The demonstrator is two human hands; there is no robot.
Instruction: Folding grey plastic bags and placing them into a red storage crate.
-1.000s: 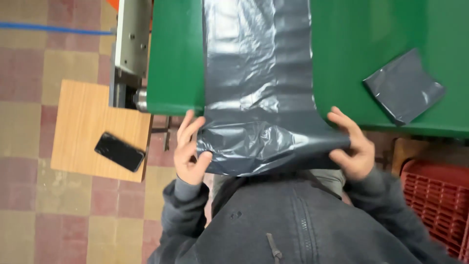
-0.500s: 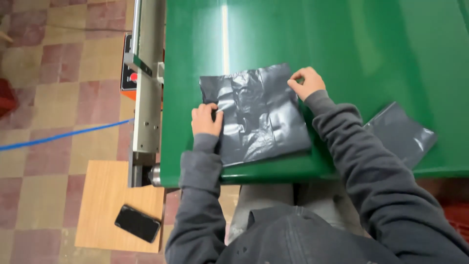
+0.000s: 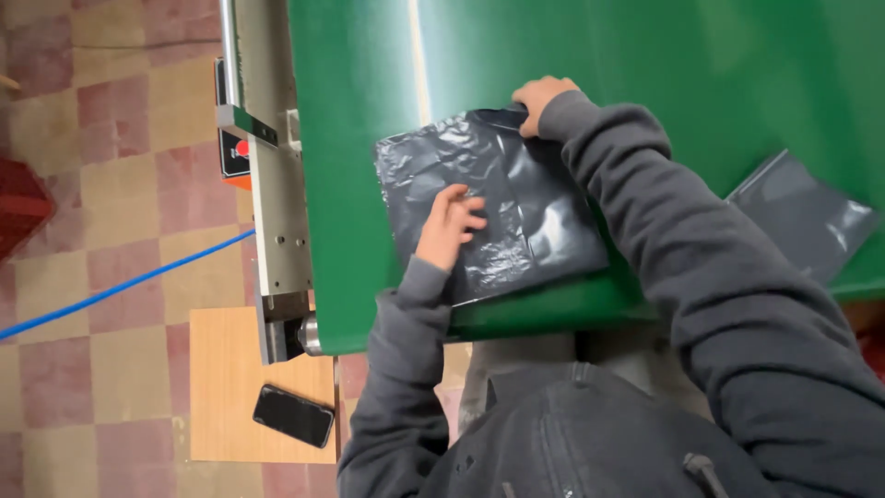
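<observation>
Flatly pressed: two hands on a dark plastic bag

Left hand (image 3: 449, 224) lies open, palm down, on the folded grey plastic bag (image 3: 516, 217). Right hand (image 3: 537, 100) pinches the bag's far corner. It rests near the green surface (image 3: 369, 111) edge; another folded bag (image 3: 802, 217) lies well apart.
</observation>
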